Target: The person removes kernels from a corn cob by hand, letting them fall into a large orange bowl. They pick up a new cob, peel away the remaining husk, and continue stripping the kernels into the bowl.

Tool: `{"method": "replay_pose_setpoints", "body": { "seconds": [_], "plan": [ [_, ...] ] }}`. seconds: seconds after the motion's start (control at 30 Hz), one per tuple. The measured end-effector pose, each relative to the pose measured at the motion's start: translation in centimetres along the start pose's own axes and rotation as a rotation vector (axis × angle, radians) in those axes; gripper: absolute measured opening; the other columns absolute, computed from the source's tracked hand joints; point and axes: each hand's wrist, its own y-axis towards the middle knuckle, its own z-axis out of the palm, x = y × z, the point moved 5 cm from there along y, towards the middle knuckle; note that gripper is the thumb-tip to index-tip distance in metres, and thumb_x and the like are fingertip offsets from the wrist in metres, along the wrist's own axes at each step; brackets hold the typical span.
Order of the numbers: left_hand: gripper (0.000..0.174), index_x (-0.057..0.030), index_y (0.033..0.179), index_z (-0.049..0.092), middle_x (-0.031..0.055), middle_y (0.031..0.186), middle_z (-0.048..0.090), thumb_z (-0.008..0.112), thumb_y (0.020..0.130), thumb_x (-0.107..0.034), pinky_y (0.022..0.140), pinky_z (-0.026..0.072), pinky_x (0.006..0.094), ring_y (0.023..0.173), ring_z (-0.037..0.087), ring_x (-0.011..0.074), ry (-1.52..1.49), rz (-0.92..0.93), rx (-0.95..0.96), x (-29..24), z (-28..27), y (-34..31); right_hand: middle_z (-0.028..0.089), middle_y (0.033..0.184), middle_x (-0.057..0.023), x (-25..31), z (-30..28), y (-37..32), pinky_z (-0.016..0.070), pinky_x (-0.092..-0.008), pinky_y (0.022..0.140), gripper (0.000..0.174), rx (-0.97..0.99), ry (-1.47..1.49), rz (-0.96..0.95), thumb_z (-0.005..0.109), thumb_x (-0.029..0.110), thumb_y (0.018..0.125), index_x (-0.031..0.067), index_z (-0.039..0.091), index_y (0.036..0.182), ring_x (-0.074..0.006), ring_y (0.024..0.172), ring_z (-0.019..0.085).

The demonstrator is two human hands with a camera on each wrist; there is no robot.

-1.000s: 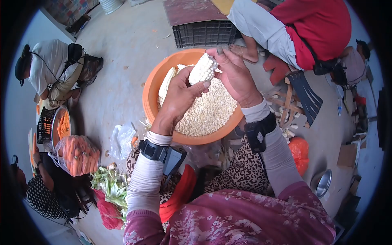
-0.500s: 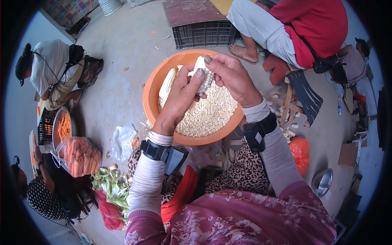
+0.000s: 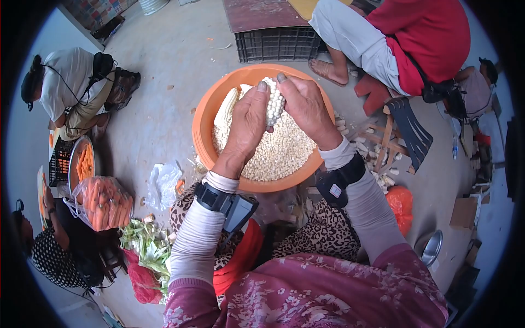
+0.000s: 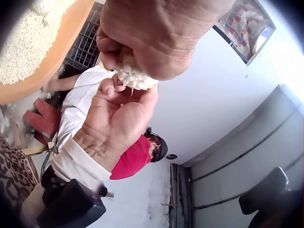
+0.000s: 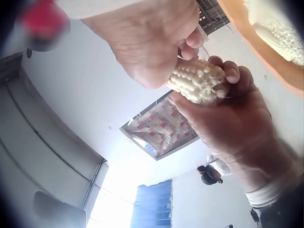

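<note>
Both hands grip one short cob of white corn (image 3: 275,103) over the wide orange basin (image 3: 204,123). My left hand (image 3: 249,119) holds it from the left, thumb lying along the kernels. From the other side my right hand (image 3: 310,109) curls round it, its thumb pressed near the top. In the right wrist view the end of the cob (image 5: 198,83) shows between the hands, rows of kernels still on it. Loose white kernels (image 3: 279,156) fill the basin below. Another corn cob (image 3: 225,112) leans inside the basin's left edge.
Bare cobs (image 3: 383,176) lie around a low wooden stool (image 3: 387,136) at right. A bag of carrots (image 3: 103,203), corn husks (image 3: 145,243) and a clear plastic bag (image 3: 164,186) are at left. A black crate (image 3: 279,45) stands beyond the basin. Other people sit around.
The cob has gone from slanted above the basin's far rim to nearly upright and lower between the hands. Both thumbs have come together on its near side.
</note>
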Motion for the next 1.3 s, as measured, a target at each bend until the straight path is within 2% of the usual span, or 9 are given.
{"method": "replay_pose_setpoints", "body": {
  "seconds": [0.07, 0.17, 0.27, 0.4, 0.57, 0.9, 1.0, 1.17, 1.3],
  "plan": [
    [0.054, -0.0038, 0.099, 0.058, 0.0019, 0.073, 0.054, 0.031, 0.096, -0.051, 0.048, 0.0399, 0.0210, 0.057, 0.049, 0.0087, -0.199, -0.138, 0.041, 0.5, -0.1, 0.0, 0.053, 0.061, -0.0023, -0.3, -0.1, 0.0, 0.0392, -0.0267, 0.054, 0.040, -0.052, 0.177, 0.040, 0.045, 0.029, 0.094, -0.0053, 0.059, 0.079, -0.0081, 0.057, 0.047],
    [0.057, -0.0037, 0.104, 0.058, 0.0021, 0.073, 0.054, 0.030, 0.096, -0.053, 0.049, 0.0397, 0.0211, 0.056, 0.049, 0.0089, -0.138, -0.108, 0.062, 0.5, -0.4, 0.0, 0.054, 0.065, -0.0024, -0.6, -0.5, 0.2, 0.0391, -0.0267, 0.052, 0.039, 0.003, 0.084, 0.029, 0.043, 0.029, 0.094, -0.0049, 0.060, 0.087, -0.0089, 0.058, 0.048],
    [0.057, -0.0036, 0.100, 0.058, 0.0022, 0.074, 0.055, 0.030, 0.096, -0.053, 0.050, 0.0395, 0.0213, 0.055, 0.048, 0.0089, -0.155, -0.106, 0.064, 0.0, -0.5, 0.1, 0.055, 0.070, -0.0030, -1.2, -0.1, 0.3, 0.0390, -0.0260, 0.051, 0.043, 0.110, 0.340, 0.046, 0.044, 0.035, 0.095, -0.0045, 0.059, 0.098, -0.0086, 0.060, 0.049],
    [0.056, -0.0036, 0.094, 0.058, 0.0021, 0.071, 0.054, 0.031, 0.096, -0.052, 0.048, 0.0381, 0.0204, 0.054, 0.048, 0.0084, -0.109, -0.107, 0.039, -0.2, -0.6, 0.0, 0.057, 0.077, -0.0045, -0.8, 0.0, 0.1, 0.0410, -0.0244, 0.053, 0.047, 0.143, 0.315, 0.108, 0.050, 0.041, 0.093, -0.0043, 0.057, 0.105, -0.0083, 0.063, 0.050],
    [0.054, -0.0045, 0.086, 0.058, 0.0009, 0.066, 0.054, 0.032, 0.096, -0.051, 0.044, 0.0357, 0.0190, 0.051, 0.049, 0.0074, -0.030, -0.093, 0.023, -0.2, -0.5, -0.1, 0.058, 0.076, -0.0041, -0.6, 0.2, 0.1, 0.0439, -0.0234, 0.059, 0.045, 0.077, 0.126, 0.000, 0.060, 0.039, 0.088, -0.0050, 0.060, 0.098, -0.0093, 0.066, 0.053],
    [0.047, -0.0027, 0.091, 0.058, 0.0017, 0.068, 0.055, 0.034, 0.098, -0.042, 0.044, 0.0418, 0.0199, 0.056, 0.051, 0.0059, 0.092, -0.003, 0.058, -0.4, -0.6, 0.1, 0.056, 0.071, 0.0003, -0.7, 0.0, 0.0, 0.0369, -0.0193, 0.052, 0.034, 0.109, 0.300, 0.126, 0.057, 0.032, 0.090, -0.0018, 0.062, 0.089, -0.0033, 0.060, 0.045],
    [0.051, -0.0039, 0.086, 0.058, 0.0012, 0.066, 0.054, 0.031, 0.098, -0.046, 0.044, 0.0383, 0.0191, 0.051, 0.050, 0.0077, 0.120, 0.005, 0.042, -0.5, -0.3, 0.0, 0.056, 0.067, 0.0000, -0.8, 0.1, 0.0, 0.0387, -0.0222, 0.052, 0.035, 0.082, 0.284, 0.115, 0.056, 0.032, 0.090, -0.0026, 0.062, 0.088, -0.0052, 0.058, 0.046],
    [0.045, -0.0014, 0.087, 0.058, 0.0026, 0.060, 0.052, 0.036, 0.098, -0.040, 0.043, 0.0409, 0.0216, 0.049, 0.049, 0.0077, 0.124, 0.063, 0.004, 0.4, -0.6, 0.3, 0.050, 0.057, -0.0051, -0.2, -0.3, 0.0, 0.0405, -0.0296, 0.053, 0.039, -0.063, -0.138, -0.008, 0.053, 0.035, 0.092, -0.0025, 0.058, 0.080, -0.0101, 0.055, 0.048],
    [0.046, -0.0005, 0.084, 0.057, 0.0033, 0.058, 0.050, 0.036, 0.098, -0.038, 0.043, 0.0402, 0.0231, 0.047, 0.048, 0.0086, 0.182, 0.090, -0.029, 0.2, -0.6, 0.3, 0.048, 0.056, -0.0057, -0.7, -0.2, 0.1, 0.0398, -0.0297, 0.053, 0.041, -0.058, -0.126, 0.003, 0.051, 0.036, 0.092, -0.0020, 0.056, 0.078, -0.0102, 0.054, 0.046]
  ]
}}
